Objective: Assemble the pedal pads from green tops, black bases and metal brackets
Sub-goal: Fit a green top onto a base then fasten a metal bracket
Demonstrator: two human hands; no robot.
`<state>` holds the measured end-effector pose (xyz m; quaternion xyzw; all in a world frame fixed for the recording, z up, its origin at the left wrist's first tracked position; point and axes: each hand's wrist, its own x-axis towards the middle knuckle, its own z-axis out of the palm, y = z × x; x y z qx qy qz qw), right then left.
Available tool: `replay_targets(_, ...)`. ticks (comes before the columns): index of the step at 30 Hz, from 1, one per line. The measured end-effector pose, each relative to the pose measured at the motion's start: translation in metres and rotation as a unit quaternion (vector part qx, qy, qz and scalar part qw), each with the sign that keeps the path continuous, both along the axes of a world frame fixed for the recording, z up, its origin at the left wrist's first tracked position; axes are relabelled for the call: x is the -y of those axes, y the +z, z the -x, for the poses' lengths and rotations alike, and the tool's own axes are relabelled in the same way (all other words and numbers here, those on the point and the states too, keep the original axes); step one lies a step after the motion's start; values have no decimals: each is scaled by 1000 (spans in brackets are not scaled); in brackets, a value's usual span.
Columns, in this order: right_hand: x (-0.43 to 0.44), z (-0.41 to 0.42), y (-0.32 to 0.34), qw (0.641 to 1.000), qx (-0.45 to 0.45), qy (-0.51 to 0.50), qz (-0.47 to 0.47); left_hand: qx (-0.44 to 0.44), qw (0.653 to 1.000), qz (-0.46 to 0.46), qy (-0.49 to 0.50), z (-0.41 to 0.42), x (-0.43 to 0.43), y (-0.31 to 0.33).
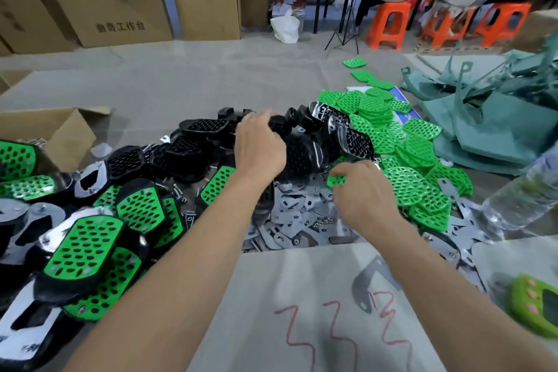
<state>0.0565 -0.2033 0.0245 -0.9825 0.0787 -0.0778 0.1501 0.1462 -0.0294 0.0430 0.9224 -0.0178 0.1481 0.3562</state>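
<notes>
Workspace on grey floor sheet (181, 84). Black bases (193, 145) heaped at centre. Green tops (401, 160) heaped just right of them, touching. Metal brackets (297, 216) scattered nearer, between the two forearms. Left hand (259, 145) on top of the black heap, fingers curled down round one black base (279, 122), gripping it. Right hand (360, 190) at the near-left edge of the green heap, fingertips curled onto one green top (336, 180), pinching its edge. Assembled pedal pads (81, 248) piled at far left, beside an open carton (60, 130). Cardboard sheet (302, 281) with red scribbles nearest, one bracket (367, 284) lying on it. Water bottle (519, 199) at right edge.
</notes>
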Motion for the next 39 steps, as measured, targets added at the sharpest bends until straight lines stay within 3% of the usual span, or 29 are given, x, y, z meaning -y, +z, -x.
replay_targets(3, 11, -5, -5, 997, -63, -25, 44, -60, 991, -110, 48, -38, -32, 1)
replay_targets(6, 11, -2, -9, 994, -65, 5, 85, -157, 933, -323, -30, -63, -68, 2)
replay_targets(8, 3, -1, -9, 995, -53, 31, 80, -159, 915, -367, -55, -70, -77, 1)
replay_targets(10, -5, 2, -8, 997, -66, 28, 2, -137, 934, -323, -60, -72, -79, 2)
replay_targets(12, -14, 6, -8, 997, -57, 28, -47, -141, 964, -215, -62, -71, -83, 10)
replay_targets(15, -28, 18, -10, 991, 34, 8, -131, -88, 990, -107, -23, -59, -95, 20)
replay_targets(17, -35, 25, -12, 976, 84, -10, -202, 20, 993, -115, 4, -46, -103, 25)
replay_targets(19, -44, 30, -12, 959, 88, -17, -268, 72, 992, -105, 10, -40, -111, 24)
replay_targets(20, -50, 33, -12, 943, 75, -20, -325, 44, 992, -121, 5, -43, -116, 22)
replay_targets(22, -62, 43, -11, 892, 42, -21, -449, -117, 976, -183, -26, -51, -124, 16)
replay_targets(24, -72, 54, -12, 865, 25, -26, -500, -203, 952, -221, -58, -54, -127, 6)
replay_targets(28, -76, 67, -18, 844, 28, -45, -533, -76, 968, -240, 16, -50, -120, -11)
replay_targets(31, -75, 73, -20, 844, 31, -67, -532, 35, 987, -138, 75, -35, -112, -5)
replay_targets(34, -76, 72, -15, 808, 28, -90, -581, 117, 990, 30, 66, -6, -108, 16)
replay_targets(36, -76, 68, -11, 757, 23, -131, -639, 120, 984, 125, -28, 31, -103, 25)
replay_targets(39, -72, 71, -8, 681, 35, -188, -707, 120, 973, 163, -112, 99, -98, 5)
